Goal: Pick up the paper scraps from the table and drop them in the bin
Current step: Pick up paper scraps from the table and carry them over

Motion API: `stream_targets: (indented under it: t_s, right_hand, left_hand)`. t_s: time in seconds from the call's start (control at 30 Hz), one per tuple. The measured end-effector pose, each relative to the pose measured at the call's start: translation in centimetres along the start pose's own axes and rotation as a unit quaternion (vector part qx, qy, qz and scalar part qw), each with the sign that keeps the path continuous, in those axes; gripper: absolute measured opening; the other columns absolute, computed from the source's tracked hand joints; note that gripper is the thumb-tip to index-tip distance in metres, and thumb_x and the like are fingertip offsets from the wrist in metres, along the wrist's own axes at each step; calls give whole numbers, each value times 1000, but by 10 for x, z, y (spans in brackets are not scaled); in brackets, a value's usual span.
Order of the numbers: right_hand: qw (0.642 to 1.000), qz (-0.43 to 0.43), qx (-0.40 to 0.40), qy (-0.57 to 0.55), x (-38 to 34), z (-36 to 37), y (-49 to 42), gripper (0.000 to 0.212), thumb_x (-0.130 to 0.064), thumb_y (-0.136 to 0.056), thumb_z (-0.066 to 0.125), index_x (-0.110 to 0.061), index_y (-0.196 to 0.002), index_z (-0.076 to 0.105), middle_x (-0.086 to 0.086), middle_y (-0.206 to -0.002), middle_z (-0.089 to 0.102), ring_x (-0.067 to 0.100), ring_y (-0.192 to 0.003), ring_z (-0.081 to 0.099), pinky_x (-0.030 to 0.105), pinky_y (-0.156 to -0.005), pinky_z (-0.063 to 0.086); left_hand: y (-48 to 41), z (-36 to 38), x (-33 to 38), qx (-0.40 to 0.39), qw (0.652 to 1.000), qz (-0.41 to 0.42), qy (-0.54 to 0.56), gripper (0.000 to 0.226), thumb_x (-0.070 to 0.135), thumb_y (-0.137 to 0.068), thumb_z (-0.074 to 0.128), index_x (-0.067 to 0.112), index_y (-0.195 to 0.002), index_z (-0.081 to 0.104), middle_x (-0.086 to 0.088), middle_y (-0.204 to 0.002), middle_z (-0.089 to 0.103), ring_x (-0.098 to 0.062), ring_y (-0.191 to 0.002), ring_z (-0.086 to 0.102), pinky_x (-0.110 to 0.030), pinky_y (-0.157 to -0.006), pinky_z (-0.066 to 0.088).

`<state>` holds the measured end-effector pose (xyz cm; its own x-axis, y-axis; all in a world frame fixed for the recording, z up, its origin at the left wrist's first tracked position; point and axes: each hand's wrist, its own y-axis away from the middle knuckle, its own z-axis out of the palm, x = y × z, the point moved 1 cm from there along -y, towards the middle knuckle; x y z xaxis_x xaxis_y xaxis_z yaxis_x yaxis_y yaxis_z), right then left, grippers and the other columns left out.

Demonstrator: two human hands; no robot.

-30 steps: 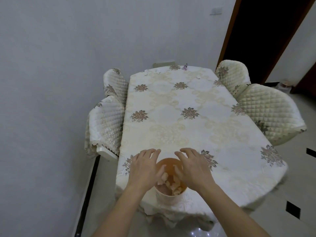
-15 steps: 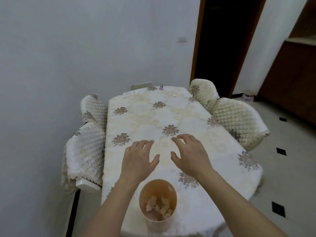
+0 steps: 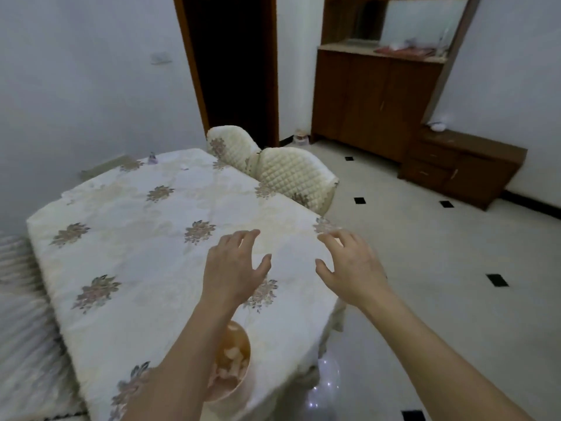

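A small peach-coloured bin [image 3: 239,354] stands near the front edge of the table [image 3: 136,238], partly hidden behind my left forearm. Pale paper scraps [image 3: 230,360] lie inside it. My left hand [image 3: 232,270] hovers over the flowered tablecloth beyond the bin, fingers spread, holding nothing. My right hand [image 3: 349,265] hangs over the table's right edge, also spread and empty. A tiny white speck [image 3: 184,168], perhaps a scrap, lies on the cloth at the far end of the table.
Two quilted chairs [image 3: 291,174] stand at the table's far right side, another blurred one [image 3: 21,314] at the left. A dark doorway [image 3: 230,62] and wooden cabinets [image 3: 379,95] lie beyond. A small purple item [image 3: 151,158] sits at the table's far end. Tiled floor [image 3: 425,268] spreads right.
Both hands lifted off the bin and moved forward and to the right, spreading apart. The view swung right, so the bin now sits low under my left forearm.
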<state>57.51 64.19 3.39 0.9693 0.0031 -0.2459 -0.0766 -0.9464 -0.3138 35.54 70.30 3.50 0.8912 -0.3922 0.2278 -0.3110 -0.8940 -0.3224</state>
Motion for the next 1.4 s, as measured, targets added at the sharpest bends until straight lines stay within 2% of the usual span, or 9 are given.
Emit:
stream_targets:
  t_s: [0.13, 0.27, 0.63, 0.83, 1.07, 1.2, 1.4]
  right_hand:
    - [996, 84, -8, 25, 46, -17, 30, 45, -39, -87, 59, -20, -129, 58, 3, -130, 58, 26, -120, 51, 42, -98, 44]
    - [990, 133, 15, 36, 85, -28, 53, 44, -39, -87, 60, -18, -125, 61, 4, -127, 60, 26, -121, 51, 44, -99, 43]
    - [981, 190, 9, 33, 202, -21, 47, 43, -34, -86, 62, -16, -125, 61, 6, -125, 61, 27, -119, 53, 41, -95, 43]
    - [981, 192, 16, 10, 305, -22, -9, 42, -31, -85, 65, -14, -123, 63, 8, -121, 62, 30, -116, 54, 43, -92, 45]
    - [988, 151, 6, 15, 414, -36, -85, 43, -31, -85, 65, -13, -124, 62, 9, -121, 61, 30, -113, 55, 43, -90, 46]
    - [990, 139, -7, 0, 449, -35, -123, 43, -32, -86, 63, -15, -126, 61, 7, -124, 60, 27, -117, 52, 42, -94, 44]
    - [993, 115, -17, -14, 484, -16, -183, 42, -31, -85, 64, -15, -124, 62, 6, -122, 61, 27, -116, 54, 41, -93, 44]
  left_hand:
    - [-10, 18, 49, -21, 997, 74, 22, 52, 43, -87, 63, 16, -131, 60, -4, -124, 66, -30, -113, 60, -43, -83, 50]
    - [-20, 40, 94, -33, 988, 143, 39, 49, 42, -86, 65, 14, -126, 62, -5, -120, 68, -31, -108, 62, -42, -80, 50]
    - [-87, 111, 202, -45, 975, 212, 43, 47, 43, -85, 65, 16, -123, 62, -4, -115, 68, -31, -105, 61, -42, -81, 48]
    - [-162, 160, 269, -64, 977, 202, 37, 52, 47, -89, 57, 19, -133, 57, -3, -126, 64, -27, -115, 57, -42, -92, 47]
    - [-246, 199, 340, -55, 983, 174, 19, 52, 50, -90, 53, 21, -133, 55, 1, -128, 63, -23, -118, 55, -39, -91, 48]
    - [-281, 212, 358, -44, 986, 163, 11, 49, 48, -88, 58, 19, -128, 60, -2, -122, 66, -24, -112, 58, -38, -85, 48]
    - [-336, 238, 361, -46, 991, 127, -1, 49, 47, -87, 61, 19, -127, 60, -3, -121, 66, -25, -112, 59, -39, -85, 49]
